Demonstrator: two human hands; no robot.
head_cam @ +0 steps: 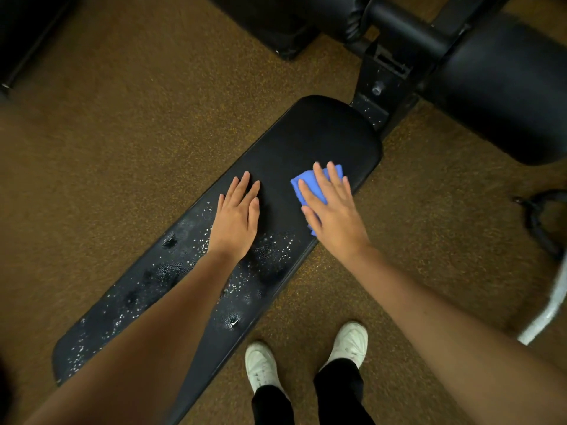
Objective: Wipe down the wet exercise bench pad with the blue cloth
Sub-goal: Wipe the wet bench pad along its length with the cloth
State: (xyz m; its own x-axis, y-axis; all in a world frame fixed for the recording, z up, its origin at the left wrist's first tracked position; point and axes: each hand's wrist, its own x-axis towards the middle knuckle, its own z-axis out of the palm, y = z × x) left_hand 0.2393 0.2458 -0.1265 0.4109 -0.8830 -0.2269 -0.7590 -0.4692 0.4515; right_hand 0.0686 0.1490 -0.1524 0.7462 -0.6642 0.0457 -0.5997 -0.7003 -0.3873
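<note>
A long black bench pad (316, 133) runs from the lower left to the upper right of the head view. Water droplets cover its near half, around and below my left forearm; the far end looks dry and matt. My right hand (333, 210) lies flat with straight fingers on the folded blue cloth (302, 183), pressing it onto the pad near the right edge. Most of the cloth is hidden under that hand. My left hand (237, 217) rests flat on the pad's middle, fingers straight, holding nothing.
The black bench frame (380, 84) and a thick black roller pad (503, 87) stand at the upper right. A dark cable or strap (540, 216) lies on the brown speckled floor at right. My white shoes (349, 342) stand beside the pad. A white object (549, 314) sits at the right edge.
</note>
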